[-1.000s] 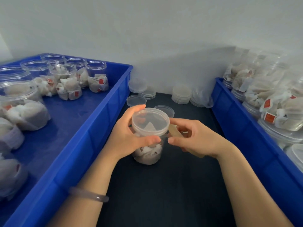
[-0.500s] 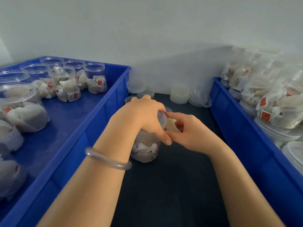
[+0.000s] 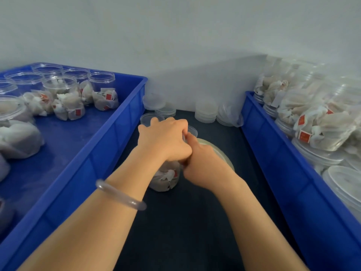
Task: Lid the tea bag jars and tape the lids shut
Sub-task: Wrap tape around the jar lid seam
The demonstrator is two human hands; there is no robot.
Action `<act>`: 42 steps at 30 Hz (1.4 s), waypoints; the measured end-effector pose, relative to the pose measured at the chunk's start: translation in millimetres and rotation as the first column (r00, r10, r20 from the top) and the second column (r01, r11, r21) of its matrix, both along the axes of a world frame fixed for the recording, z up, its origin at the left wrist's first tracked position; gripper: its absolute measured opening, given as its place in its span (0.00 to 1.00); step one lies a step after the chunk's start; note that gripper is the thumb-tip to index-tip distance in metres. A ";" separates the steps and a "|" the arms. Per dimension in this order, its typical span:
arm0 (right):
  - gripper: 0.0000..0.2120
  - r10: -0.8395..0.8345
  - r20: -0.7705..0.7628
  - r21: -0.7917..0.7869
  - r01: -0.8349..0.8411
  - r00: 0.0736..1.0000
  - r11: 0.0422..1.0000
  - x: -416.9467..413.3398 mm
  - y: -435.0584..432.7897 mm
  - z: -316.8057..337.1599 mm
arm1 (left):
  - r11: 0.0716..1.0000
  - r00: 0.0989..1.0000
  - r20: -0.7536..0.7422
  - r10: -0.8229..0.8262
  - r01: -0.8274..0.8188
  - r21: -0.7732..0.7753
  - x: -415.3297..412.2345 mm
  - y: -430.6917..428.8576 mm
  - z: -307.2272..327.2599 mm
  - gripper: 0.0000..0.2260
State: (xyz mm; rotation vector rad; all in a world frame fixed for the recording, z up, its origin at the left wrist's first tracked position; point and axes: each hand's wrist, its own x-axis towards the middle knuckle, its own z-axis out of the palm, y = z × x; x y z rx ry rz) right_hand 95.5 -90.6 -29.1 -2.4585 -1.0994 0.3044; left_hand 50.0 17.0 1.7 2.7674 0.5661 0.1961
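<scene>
- Both hands now meet at the jar [image 3: 166,179], standing on the dark table [image 3: 185,231].
- Left hand [image 3: 165,140] moved from its side to grip its top.
- Right hand [image 3: 203,166] holds the tape roll [image 3: 222,153] close; taping seems begun.

Left hand [image 3: 166,139] has swung over the top of the jar [image 3: 166,179].

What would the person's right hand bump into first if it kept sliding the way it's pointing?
The clear plastic jar of tea bags, covered by the left hand. The right hand, holding a tan tape roll, points up-left straight at it and looks pressed against it, though the contact itself is hidden.
</scene>
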 end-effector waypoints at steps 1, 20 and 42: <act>0.30 -0.021 0.040 -0.043 0.023 0.999 0.999 -0.7 -1.1 1.4 | 1.000 1.000 0.016 0.016 -0.016 -0.022 0.9 -1.5 0.4 0.10; 0.31 0.021 0.128 -0.294 0.018 0.992 0.956 -24.3 -31.4 27.6 | 0.994 0.990 -0.088 0.110 -0.111 -0.011 21.7 9.0 9.0 0.19; 0.32 0.073 -0.301 0.657 0.151 0.951 0.739 21.0 0.4 -39.2 | 0.527 0.708 0.573 0.413 0.328 -0.784 -13.1 29.6 -98.5 0.41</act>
